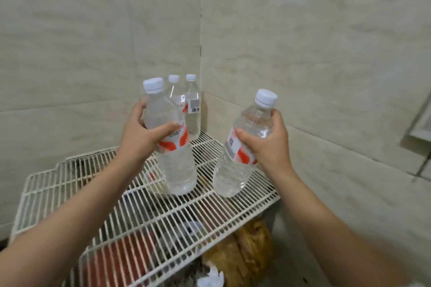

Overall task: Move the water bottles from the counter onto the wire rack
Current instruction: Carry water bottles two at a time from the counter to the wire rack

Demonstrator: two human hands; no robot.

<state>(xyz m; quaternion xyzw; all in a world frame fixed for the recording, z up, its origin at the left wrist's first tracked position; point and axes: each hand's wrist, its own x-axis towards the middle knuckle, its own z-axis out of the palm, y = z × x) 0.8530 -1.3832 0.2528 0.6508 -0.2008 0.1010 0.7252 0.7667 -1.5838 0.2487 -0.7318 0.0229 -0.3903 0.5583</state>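
My left hand [142, 133] grips a clear water bottle [173, 161] with a white cap and an orange label, held tilted just above the white wire rack [163, 214]. My right hand [268, 140] grips a second water bottle [235, 165] of the same kind, leaning to the right, its base close to the rack's right side. Two more bottles stand upright at the rack's far corner against the tiled walls: one [175, 91] is partly hidden behind my left bottle, the other [193, 107] shows a barcode label.
Beige tiled walls [303, 53] meet in a corner right behind the rack. Under the wires lie a red item [130, 256], a brown bag [251, 249] and crumpled white paper [210, 277]. The rack's left half [53, 184] holds nothing.
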